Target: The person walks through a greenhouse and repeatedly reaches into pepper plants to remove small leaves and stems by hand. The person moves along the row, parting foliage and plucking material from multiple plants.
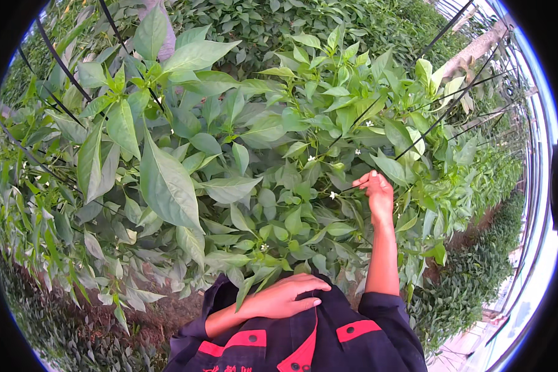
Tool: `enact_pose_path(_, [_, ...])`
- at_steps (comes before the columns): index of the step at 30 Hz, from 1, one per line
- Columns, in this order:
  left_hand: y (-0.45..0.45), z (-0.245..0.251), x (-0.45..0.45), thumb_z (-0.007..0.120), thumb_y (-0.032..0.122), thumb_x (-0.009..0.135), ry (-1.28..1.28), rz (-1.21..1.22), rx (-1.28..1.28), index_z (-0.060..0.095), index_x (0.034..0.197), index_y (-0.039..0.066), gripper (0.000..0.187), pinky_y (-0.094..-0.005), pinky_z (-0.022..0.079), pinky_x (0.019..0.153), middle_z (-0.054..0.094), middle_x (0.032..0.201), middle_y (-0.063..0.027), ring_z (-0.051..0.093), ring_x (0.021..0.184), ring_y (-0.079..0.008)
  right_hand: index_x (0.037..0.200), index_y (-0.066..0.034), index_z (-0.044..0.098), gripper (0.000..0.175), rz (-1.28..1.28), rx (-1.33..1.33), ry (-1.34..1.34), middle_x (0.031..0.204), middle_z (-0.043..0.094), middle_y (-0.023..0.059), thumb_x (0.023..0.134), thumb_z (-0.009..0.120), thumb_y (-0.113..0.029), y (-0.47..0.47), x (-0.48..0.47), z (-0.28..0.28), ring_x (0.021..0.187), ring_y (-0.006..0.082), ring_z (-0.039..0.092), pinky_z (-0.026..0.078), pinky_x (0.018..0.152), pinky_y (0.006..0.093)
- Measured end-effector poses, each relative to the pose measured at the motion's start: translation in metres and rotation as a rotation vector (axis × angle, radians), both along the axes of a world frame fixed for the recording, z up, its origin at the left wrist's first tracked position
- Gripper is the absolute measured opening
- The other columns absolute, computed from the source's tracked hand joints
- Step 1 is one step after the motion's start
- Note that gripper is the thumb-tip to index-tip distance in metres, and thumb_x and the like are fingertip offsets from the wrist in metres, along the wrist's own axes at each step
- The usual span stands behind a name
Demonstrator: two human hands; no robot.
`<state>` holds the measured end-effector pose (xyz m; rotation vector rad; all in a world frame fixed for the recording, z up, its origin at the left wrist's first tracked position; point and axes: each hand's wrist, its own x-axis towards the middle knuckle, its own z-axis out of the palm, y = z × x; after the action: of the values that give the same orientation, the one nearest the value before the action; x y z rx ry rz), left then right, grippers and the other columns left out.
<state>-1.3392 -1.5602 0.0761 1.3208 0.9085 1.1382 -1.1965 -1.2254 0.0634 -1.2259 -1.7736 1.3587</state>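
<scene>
Leafy pepper plants (230, 186) with small white flowers (333, 195) fill the space before me. My right hand (379, 190) is raised among the foliage at centre right, its fingers closed on a thin dark string (348, 189) beside one of the flowers. Low in the picture, my left hand (288, 296) lies in front of my dark jacket, palm towards the body, with its thumb and fingers apart and nothing seen between them. A few leaves hang over the left wrist. Where the string runs beyond the right hand is partly hidden by leaves.
Dark support strings (432, 123) slant through the plants on both sides. A pale post (476, 46) leans at the upper right. Large leaves (167, 179) stand close to the camera at the left. Bare soil (181, 309) and further plant rows show behind me on both sides.
</scene>
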Motion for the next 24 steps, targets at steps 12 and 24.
enact_pose_path(12, [-0.001,-0.032,0.033,0.072,0.012,0.103,0.251,0.441,-0.102,0.057,0.149,-0.003,0.051,-0.0502,0.056,0.105,0.068,0.137,-0.0262,0.067,0.123,-0.0459,0.106,-0.0028,0.074,0.040,0.239,-0.116,-0.049,0.100,0.080,0.0076,0.119,0.056,-0.036,-0.003,0.028,0.008,0.087,0.0138,0.070,0.057,0.085,0.0312])
enact_pose_path(24, [-0.005,-0.062,0.072,0.073,0.002,0.096,0.615,0.741,0.027,0.068,0.142,0.003,0.046,-0.0445,0.060,0.105,0.064,0.147,-0.0202,0.066,0.132,-0.0406,0.146,0.0011,0.065,0.038,0.326,0.016,0.226,0.138,0.074,0.0114,0.114,0.067,-0.018,-0.094,0.050,0.033,0.127,0.0177,0.069,0.053,0.112,0.0333])
